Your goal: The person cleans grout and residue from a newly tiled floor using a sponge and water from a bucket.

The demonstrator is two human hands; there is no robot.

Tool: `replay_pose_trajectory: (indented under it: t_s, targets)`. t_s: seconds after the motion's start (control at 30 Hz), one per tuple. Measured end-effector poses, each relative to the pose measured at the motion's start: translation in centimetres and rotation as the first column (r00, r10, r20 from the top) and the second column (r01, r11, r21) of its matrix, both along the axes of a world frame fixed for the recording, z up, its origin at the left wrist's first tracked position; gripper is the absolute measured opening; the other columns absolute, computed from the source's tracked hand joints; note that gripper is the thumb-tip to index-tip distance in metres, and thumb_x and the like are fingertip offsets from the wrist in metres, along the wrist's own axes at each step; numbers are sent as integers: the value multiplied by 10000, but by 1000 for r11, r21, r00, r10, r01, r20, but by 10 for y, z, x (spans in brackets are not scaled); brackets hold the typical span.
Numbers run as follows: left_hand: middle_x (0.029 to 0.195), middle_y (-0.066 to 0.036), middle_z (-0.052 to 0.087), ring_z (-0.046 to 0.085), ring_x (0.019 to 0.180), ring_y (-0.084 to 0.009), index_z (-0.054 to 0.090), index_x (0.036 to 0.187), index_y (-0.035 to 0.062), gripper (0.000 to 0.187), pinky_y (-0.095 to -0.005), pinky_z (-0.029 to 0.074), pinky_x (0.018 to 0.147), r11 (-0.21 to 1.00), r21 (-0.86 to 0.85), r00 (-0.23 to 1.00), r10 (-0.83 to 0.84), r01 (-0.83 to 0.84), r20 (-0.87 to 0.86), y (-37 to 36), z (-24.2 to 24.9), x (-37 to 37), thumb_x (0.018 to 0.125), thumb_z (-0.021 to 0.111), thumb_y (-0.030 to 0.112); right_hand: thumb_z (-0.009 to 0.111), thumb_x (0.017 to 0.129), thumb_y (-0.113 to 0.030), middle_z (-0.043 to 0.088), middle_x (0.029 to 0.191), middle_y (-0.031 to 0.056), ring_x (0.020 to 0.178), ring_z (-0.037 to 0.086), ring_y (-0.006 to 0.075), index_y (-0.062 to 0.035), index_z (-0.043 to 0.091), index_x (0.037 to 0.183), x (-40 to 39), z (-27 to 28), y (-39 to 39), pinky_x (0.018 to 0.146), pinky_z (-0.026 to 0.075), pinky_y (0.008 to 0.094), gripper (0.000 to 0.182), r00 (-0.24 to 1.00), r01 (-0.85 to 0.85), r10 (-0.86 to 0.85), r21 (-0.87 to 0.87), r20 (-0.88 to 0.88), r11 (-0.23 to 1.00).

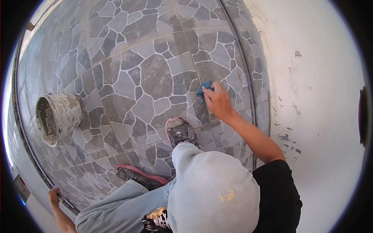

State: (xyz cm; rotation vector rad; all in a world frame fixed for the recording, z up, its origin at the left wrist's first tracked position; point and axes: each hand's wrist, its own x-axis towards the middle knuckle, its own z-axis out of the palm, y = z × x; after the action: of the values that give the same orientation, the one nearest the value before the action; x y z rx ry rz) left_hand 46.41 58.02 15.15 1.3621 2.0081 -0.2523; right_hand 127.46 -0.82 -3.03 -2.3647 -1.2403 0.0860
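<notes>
My right hand (218,100) is closed around a crumpled blue cloth (204,89) and presses it on the stone-patterned floor tiles (156,75), close to a straight joint between them. Dark damp-looking patches and a hazy film show on parts of the tiles. Far off at the lower left, my left hand (53,194) is curled over the edge of a long frame (42,176) at the floor's side. My shoes (181,131) stand on the tiles between the two hands.
A bucket (70,112) crusted with pale material stands at the left. A dark ribbed hose or bar (244,58) runs along the floor on the right, near a scuffed white wall (311,77). A pale cap (213,190) covers much of the lower middle.
</notes>
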Motion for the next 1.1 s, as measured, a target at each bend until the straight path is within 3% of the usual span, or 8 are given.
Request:
replay_pose_trajectory:
  t_s: [0.17,0.27,0.33,0.47,0.63,0.77,0.93,1.1]
  targets:
    - [834,-41,670,605,779,-155,738,1071,-64,365,-274,479,742,955,96,959,-283,282,-2,33,-4,87,765,571,45,633,895,-164,611,1032,171,989,629,359,-101,776,1032,142,-38,173,833,543,480,208,980,37,-43,38,192,999]
    - [846,-30,665,590,765,-134,719,1131,-63,377,-253,463,714,958,65,955,-284,279,83,54,-6,137,810,568,64,616,911,-175,615,1092,170,1016,621,354,-116,774,1044,177,-33,223,873,520,483,215,945,78,-31,-129,326,989]
    - [847,-28,663,589,756,-131,711,1145,-64,378,-251,464,704,955,81,950,-295,287,107,58,-5,144,824,560,66,627,910,-158,606,1102,164,1032,611,350,-131,770,1083,166,-28,202,892,503,471,226,923,12,21,-84,384,996]
    - [861,-60,676,617,744,-168,713,1129,-63,377,-295,496,687,975,2,970,-223,224,97,47,-7,132,813,551,60,658,887,-95,582,1029,159,996,601,350,-82,754,1112,75,-22,83,832,499,450,245,988,-32,27,36,150,999]
    - [861,-83,675,650,723,-217,718,1092,-34,373,-359,567,651,991,-35,992,-126,126,9,20,-3,88,784,517,24,688,820,-55,591,1005,147,969,592,335,-82,755,1076,-69,15,-90,817,458,440,266,986,-57,38,-112,-164,992]
    - [901,-107,691,685,782,-238,711,1084,-46,398,-385,597,703,996,-74,996,-40,46,81,26,-3,71,751,502,12,688,792,-17,618,1024,139,985,599,330,-105,769,1024,-87,25,-118,822,453,438,261,968,-17,-1,-70,-251,997]
    - [828,-55,675,628,663,-170,708,1113,-37,349,-302,527,609,995,13,994,-100,100,40,14,5,104,828,521,34,664,753,20,642,1045,114,999,602,315,-153,780,1000,16,-15,15,824,454,431,323,995,-97,95,95,29,991]
    - [819,-27,662,603,652,-144,708,1132,-24,353,-282,495,585,987,46,986,-155,153,65,17,14,113,836,535,60,651,872,-100,643,1085,115,1036,603,330,-145,737,1107,157,-34,193,895,480,444,255,963,64,-78,60,257,996]
